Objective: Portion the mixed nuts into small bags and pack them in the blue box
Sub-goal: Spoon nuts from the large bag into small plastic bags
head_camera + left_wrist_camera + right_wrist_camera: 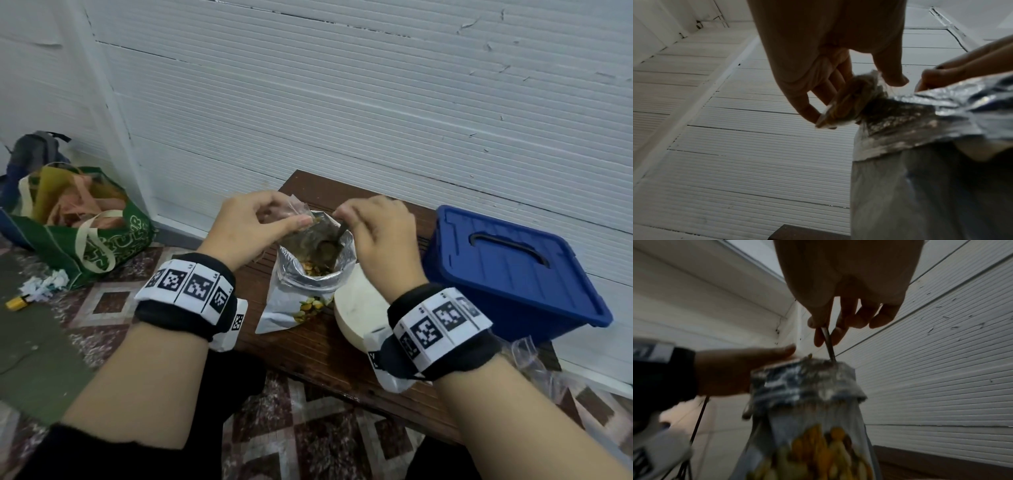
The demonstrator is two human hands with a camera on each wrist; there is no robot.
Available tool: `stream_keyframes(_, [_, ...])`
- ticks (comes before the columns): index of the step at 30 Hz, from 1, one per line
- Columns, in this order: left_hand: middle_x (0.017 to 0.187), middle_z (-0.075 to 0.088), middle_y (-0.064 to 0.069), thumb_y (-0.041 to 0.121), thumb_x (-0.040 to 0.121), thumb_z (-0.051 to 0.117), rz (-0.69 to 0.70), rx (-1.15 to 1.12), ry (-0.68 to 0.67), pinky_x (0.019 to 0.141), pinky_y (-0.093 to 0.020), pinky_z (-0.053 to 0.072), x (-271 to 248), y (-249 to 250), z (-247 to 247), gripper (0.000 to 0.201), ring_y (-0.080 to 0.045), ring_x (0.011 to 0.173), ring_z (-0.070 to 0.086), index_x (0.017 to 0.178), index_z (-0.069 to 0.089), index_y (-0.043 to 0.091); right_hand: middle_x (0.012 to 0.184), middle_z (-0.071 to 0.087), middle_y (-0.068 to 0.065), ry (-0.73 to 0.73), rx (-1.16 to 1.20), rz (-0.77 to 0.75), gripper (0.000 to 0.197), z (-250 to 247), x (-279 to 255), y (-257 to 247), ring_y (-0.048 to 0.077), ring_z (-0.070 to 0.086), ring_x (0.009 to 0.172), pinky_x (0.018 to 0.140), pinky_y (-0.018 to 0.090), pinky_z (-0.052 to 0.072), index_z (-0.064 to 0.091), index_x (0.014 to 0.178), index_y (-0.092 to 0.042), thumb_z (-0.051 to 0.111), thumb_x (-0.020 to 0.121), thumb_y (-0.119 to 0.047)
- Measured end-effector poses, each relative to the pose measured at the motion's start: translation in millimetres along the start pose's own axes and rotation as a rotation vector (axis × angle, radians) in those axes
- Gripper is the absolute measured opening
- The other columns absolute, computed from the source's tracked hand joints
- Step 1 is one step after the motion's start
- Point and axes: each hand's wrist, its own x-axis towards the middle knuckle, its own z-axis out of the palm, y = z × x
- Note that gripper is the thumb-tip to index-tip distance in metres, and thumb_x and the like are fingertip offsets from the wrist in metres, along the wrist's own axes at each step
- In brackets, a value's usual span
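Observation:
A silver foil pouch of mixed nuts (305, 291) stands open on the dark wooden table (325, 356), nuts showing in its mouth. My left hand (253, 226) pinches a small clear bag (298, 209) just above the pouch's rim; the left wrist view shows the small clear bag (851, 100) between thumb and fingers. My right hand (373, 226) pinches the handle of a metal spoon (334, 241) whose bowl is down inside the pouch; the spoon's handle (828, 344) runs from the fingers into the foil pouch (807, 382). The blue box (510, 270) sits at the right with its lid on.
A white round bowl (356, 308) lies on the table between the pouch and the blue box. More clear plastic bags (527, 356) lie by my right wrist. On the floor at left are a green shopping bag (85, 233) and a backpack (30, 154). A white wall runs behind the table.

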Motion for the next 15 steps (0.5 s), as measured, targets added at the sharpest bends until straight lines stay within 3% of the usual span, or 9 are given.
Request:
stream_keyframes(2, [0.085,0.07,0.016,0.028,0.074,0.078,0.004,0.001,-0.008,0.061,-0.006,0.047,0.0,0.1,0.1,0.02,0.01,0.075,0.064,0.092,0.073,0.02,0.083,0.065,-0.004,-0.048,-0.135,-0.067,0.039,10.7,-10.3,1.6,0.02,0.047,0.08,0.069,0.029,0.016,0.073,0.092,-0.024,0.038,0.093,-0.043])
stream_keyframes(5, [0.087,0.071,0.016,0.03,0.072,0.078,0.007,-0.001,-0.013,0.069,-0.01,0.051,0.4,-1.3,0.1,0.021,0.005,0.081,0.066,0.091,0.072,0.022,0.078,0.064,-0.004,-0.071,-0.182,-0.072,0.027,18.0,-20.3,1.3,0.021,0.048,0.077,0.066,0.028,0.01,0.073,0.089,-0.023,0.048,0.092,-0.034])
stream_keyframes(8, [0.087,0.071,0.016,0.031,0.073,0.078,-0.003,0.023,-0.022,0.07,-0.009,0.051,0.7,-1.6,-0.3,0.023,0.003,0.081,0.067,0.093,0.072,0.022,0.085,0.066,-0.002,-0.116,-0.103,0.062,0.027,17.2,-16.3,2.6,0.021,0.05,0.086,0.072,0.029,0.017,0.073,0.092,-0.021,0.048,0.098,-0.03])
stream_keyframes(11, [0.087,0.071,0.015,0.038,0.069,0.077,-0.006,0.027,-0.034,0.068,-0.009,0.051,0.0,-0.7,-1.0,0.027,0.002,0.081,0.067,0.092,0.072,0.026,0.083,0.068,-0.002,-0.086,-0.008,0.175,0.031,15.1,-12.8,5.9,0.024,0.058,0.089,0.085,0.039,0.037,0.072,0.084,-0.022,0.046,0.098,-0.03])
stream_keyframes(13, [0.089,0.072,0.013,0.045,0.065,0.075,-0.008,0.026,-0.042,0.074,-0.013,0.053,-0.3,-0.9,-1.3,0.034,-0.002,0.084,0.068,0.093,0.073,0.026,0.073,0.066,-0.006,-0.023,0.065,0.262,0.031,11.3,-11.3,3.4,0.022,0.06,0.081,0.086,0.045,0.044,0.071,0.079,-0.021,0.047,0.098,-0.028])
stream_keyframes(15, [0.091,0.073,0.01,0.049,0.063,0.074,-0.019,0.039,-0.051,0.078,-0.015,0.054,-0.2,-1.3,-1.6,0.037,-0.002,0.086,0.068,0.094,0.072,0.028,0.056,0.054,-0.013,0.015,0.141,0.365,0.032,6.5,-8.9,-0.3,0.013,0.053,0.064,0.082,0.043,0.045,0.068,0.074,-0.022,0.048,0.099,-0.026])
